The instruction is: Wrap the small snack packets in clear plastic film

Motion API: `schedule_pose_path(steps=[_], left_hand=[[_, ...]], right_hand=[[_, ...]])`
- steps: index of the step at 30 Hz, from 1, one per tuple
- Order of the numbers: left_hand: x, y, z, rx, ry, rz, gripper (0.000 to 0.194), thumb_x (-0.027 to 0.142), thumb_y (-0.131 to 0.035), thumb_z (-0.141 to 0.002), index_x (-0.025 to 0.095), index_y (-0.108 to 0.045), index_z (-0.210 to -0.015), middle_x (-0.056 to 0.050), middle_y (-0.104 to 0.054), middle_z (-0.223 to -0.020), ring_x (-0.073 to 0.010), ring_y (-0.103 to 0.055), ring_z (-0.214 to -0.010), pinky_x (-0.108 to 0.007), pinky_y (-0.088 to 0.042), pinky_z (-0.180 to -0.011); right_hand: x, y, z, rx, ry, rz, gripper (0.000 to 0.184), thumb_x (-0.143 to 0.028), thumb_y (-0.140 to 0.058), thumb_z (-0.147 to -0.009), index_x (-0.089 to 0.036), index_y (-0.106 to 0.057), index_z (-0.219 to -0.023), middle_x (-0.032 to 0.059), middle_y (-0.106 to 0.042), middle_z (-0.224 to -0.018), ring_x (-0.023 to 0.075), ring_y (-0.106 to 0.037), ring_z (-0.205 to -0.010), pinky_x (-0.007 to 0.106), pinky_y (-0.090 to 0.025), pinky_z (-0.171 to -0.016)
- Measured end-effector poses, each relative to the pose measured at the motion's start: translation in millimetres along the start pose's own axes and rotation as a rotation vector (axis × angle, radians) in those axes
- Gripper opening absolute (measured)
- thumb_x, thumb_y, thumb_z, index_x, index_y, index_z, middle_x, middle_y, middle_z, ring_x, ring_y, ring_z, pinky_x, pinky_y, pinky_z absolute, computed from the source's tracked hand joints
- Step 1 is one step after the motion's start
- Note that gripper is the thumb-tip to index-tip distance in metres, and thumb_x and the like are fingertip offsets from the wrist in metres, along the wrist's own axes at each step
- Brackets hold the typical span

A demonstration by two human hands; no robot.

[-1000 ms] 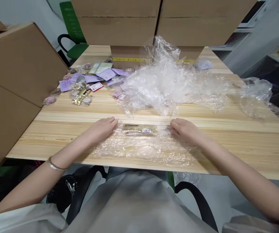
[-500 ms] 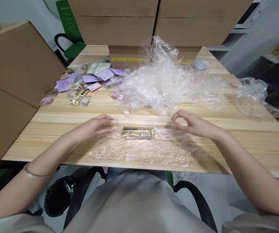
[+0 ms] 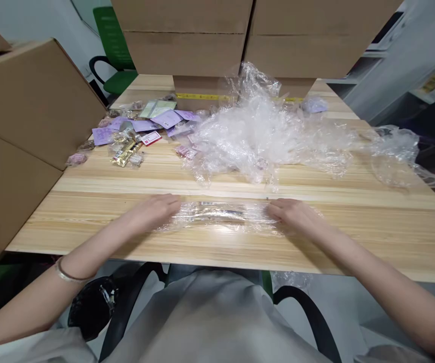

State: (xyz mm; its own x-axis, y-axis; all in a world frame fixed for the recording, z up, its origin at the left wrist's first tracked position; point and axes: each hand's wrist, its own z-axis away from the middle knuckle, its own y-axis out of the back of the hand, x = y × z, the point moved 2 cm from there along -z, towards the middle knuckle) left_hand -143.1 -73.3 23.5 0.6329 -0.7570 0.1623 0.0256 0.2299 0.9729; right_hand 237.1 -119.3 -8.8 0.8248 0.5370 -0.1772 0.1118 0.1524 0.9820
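Note:
A gold packet (image 3: pixel 217 214) lies near the front of the wooden table, seen through clear plastic film (image 3: pixel 255 214) that now forms a narrow strip around or over it. At the strip's left end, my left hand (image 3: pixel 160 209) has its fingers closed on the film. My right hand (image 3: pixel 289 212) pinches the film at the other end, fingers pressed together. Both fingertips rest close to the tabletop, with the packet between the hands. How far the film goes underneath is hidden.
Behind my hands sits a large heap of crumpled clear film (image 3: pixel 255 136). Purple packets (image 3: pixel 166 119), a red-edged card (image 3: pixel 151 138) and another gold packet (image 3: pixel 126 152) lie at the left back. Cardboard boxes (image 3: pixel 187 53) stand behind, with another box (image 3: pixel 39 96) at left.
Both hands have come down onto the film. Its front part, spread toward me before, is now folded over the gold packet, leaving bare wood in front.

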Motion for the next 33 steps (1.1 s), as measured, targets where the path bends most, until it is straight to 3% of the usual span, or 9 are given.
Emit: schedule_pose_path(steps=[4, 8, 11, 14, 20, 23, 26, 29, 33], left_hand=[[11, -11.2, 31, 0.018, -0.038, -0.081, 0.021, 0.010, -0.046, -0.090, 0.020, -0.062, -0.101, -0.010, -0.063, -0.114, -0.0254, -0.055, -0.101, -0.037, -0.041, -0.087], [4, 5.2, 50, 0.043, 0.049, 0.081, 0.023, 0.035, -0.054, -0.093, 0.027, -0.068, -0.108, -0.007, -0.058, -0.129, -0.0303, -0.048, -0.115, -0.044, -0.039, -0.097], [-4, 13.3, 31, 0.117, 0.133, 0.301, 0.034, 0.047, -0.048, -0.097, 0.024, -0.064, -0.116, -0.008, -0.057, -0.125, -0.0266, -0.050, -0.116, -0.040, -0.041, -0.100], [-4, 4.5, -1, -0.003, 0.103, 0.422, 0.046, 0.051, -0.055, -0.092, 0.021, -0.055, -0.127, -0.010, -0.059, -0.121, -0.0247, -0.054, -0.110, -0.036, -0.044, -0.094], [-11, -4.8, -15, -0.201, 0.095, 0.370, 0.028, 0.046, -0.057, -0.087, 0.018, -0.059, -0.088, -0.005, -0.061, -0.092, -0.0213, -0.055, -0.087, -0.030, -0.043, -0.078], [-14, -1.6, -2, -0.208, 0.118, 0.434, 0.019, 0.037, -0.052, -0.088, 0.019, -0.053, -0.082, -0.003, -0.059, -0.086, -0.0180, -0.053, -0.076, -0.027, -0.039, -0.068], [-12, -1.4, 9, -0.156, 0.166, 0.445, 0.008, 0.026, -0.048, -0.088, 0.020, -0.049, -0.083, 0.000, -0.057, -0.079, -0.0161, -0.051, -0.068, -0.026, -0.035, -0.062], [-5, -4.6, 16, -0.044, 0.140, 0.291, 0.006, 0.019, -0.046, -0.089, 0.020, -0.048, -0.084, -0.002, -0.058, -0.080, -0.0175, -0.052, -0.070, -0.027, -0.036, -0.063], [4, -15.4, 24, 0.039, 0.023, -0.046, 0.016, 0.010, -0.044, -0.092, 0.020, -0.054, -0.085, -0.009, -0.063, -0.094, -0.0242, -0.058, -0.088, -0.034, -0.041, -0.077]], right_hand=[[8, 2, 27, 0.017, -0.018, -0.077, 0.018, -0.010, -0.044, -0.084, -0.021, -0.058, -0.080, 0.0075, -0.064, -0.086, 0.0233, -0.057, -0.081, 0.036, -0.042, -0.072], [20, 26, 41, -0.054, -0.084, -0.407, 0.018, -0.029, -0.052, -0.091, -0.025, -0.067, -0.101, 0.0078, -0.066, -0.112, 0.0273, -0.060, -0.106, 0.043, -0.047, -0.090], [22, 34, 24, 0.024, -0.208, -0.459, 0.030, -0.048, -0.057, -0.090, -0.025, -0.066, -0.106, 0.0095, -0.065, -0.116, 0.0297, -0.060, -0.109, 0.047, -0.046, -0.095], [14, 27, -1, -0.128, -0.286, -0.490, 0.051, -0.054, -0.071, -0.074, -0.022, -0.064, -0.112, 0.0117, -0.067, -0.114, 0.0311, -0.063, -0.103, 0.043, -0.050, -0.087], [14, 23, -5, -0.372, -0.312, -0.612, 0.033, -0.045, -0.065, -0.078, -0.025, -0.070, -0.104, 0.0041, -0.073, -0.096, 0.0285, -0.066, -0.088, 0.037, -0.049, -0.075], [26, 22, 9, -0.304, -0.325, -0.670, 0.035, -0.046, -0.066, -0.079, -0.025, -0.067, -0.107, 0.0033, -0.072, -0.093, 0.0264, -0.065, -0.084, 0.034, -0.048, -0.071], [31, 17, 21, -0.240, -0.333, -0.679, 0.029, -0.050, -0.064, -0.082, -0.022, -0.062, -0.088, 0.0016, -0.065, -0.078, 0.0202, -0.058, -0.070, 0.030, -0.043, -0.063], [31, 9, 28, -0.106, -0.304, -0.678, 0.028, -0.049, -0.063, -0.085, -0.022, -0.054, -0.080, 0.0004, -0.059, -0.075, 0.0169, -0.053, -0.064, 0.029, -0.041, -0.060], [35, -2, 36, 0.167, -0.162, -0.536, 0.015, -0.033, -0.056, -0.090, -0.022, -0.062, -0.082, 0.0078, -0.062, -0.090, 0.0223, -0.059, -0.082, 0.035, -0.047, -0.070]])
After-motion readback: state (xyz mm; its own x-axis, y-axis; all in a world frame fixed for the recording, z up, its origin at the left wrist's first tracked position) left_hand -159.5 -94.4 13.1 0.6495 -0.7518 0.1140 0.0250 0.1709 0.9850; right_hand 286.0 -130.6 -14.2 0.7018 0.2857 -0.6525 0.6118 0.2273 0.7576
